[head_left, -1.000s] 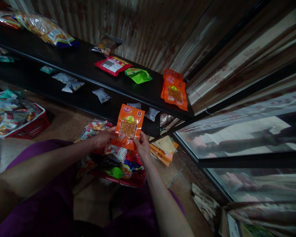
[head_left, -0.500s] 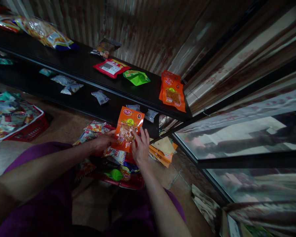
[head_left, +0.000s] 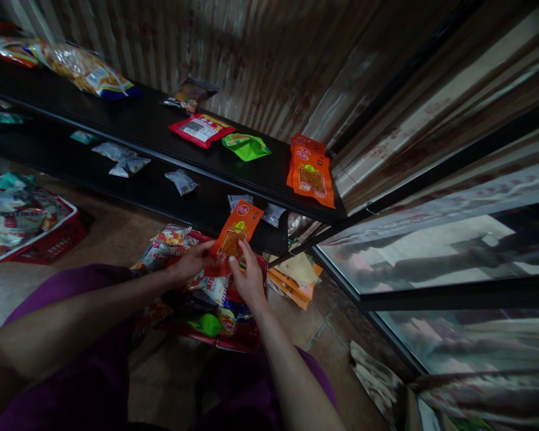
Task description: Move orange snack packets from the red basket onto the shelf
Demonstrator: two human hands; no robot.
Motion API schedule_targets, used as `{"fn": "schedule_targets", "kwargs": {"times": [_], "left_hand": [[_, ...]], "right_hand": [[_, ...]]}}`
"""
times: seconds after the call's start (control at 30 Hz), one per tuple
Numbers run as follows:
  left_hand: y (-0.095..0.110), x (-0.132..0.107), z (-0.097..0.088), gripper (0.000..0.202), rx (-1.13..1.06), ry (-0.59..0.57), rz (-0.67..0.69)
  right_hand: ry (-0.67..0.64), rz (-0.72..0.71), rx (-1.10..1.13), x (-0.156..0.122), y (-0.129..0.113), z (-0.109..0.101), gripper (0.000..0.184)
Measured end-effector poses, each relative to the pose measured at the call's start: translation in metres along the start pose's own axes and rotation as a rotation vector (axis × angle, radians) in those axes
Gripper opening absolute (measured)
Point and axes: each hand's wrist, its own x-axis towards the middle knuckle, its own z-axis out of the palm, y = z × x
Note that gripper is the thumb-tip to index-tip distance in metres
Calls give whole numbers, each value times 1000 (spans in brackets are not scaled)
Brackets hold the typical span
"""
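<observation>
Both hands grip one orange snack packet (head_left: 236, 232) above a red basket (head_left: 242, 338) full of snack packets on the floor. My left hand (head_left: 193, 261) pinches the packet's lower left edge. From the right, my right hand (head_left: 247, 276) grips it with fingers reaching up over its front. The packet is tilted, its top leaning to the right. A stack of like orange packets (head_left: 311, 175) lies at the right end of the black upper shelf (head_left: 139, 120).
On the upper shelf lie a green packet (head_left: 246, 146), a red packet (head_left: 200, 129) and a large bag (head_left: 83, 70). Small silvery packets (head_left: 182, 181) sit on the lower shelf. Another red basket (head_left: 45, 239) stands at left. A glass panel (head_left: 431, 251) is at right.
The orange packet has dropped lower and tilted to the right. My right hand has moved from its right edge to across its front. The left hand keeps its hold.
</observation>
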Motion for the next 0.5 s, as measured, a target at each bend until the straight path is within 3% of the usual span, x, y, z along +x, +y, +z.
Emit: {"fn": "schedule_targets", "kwargs": {"times": [0.2, 0.37, 0.5], "left_hand": [[-13, -1, 3, 53, 472, -33, 185], [-27, -1, 3, 59, 877, -50, 362], [-37, -4, 3, 59, 1048, -29, 469]], "right_hand": [[-90, 217, 409, 2, -9, 5, 54], [-147, 207, 471, 2, -12, 6, 42], [-132, 193, 471, -1, -12, 7, 36]]}}
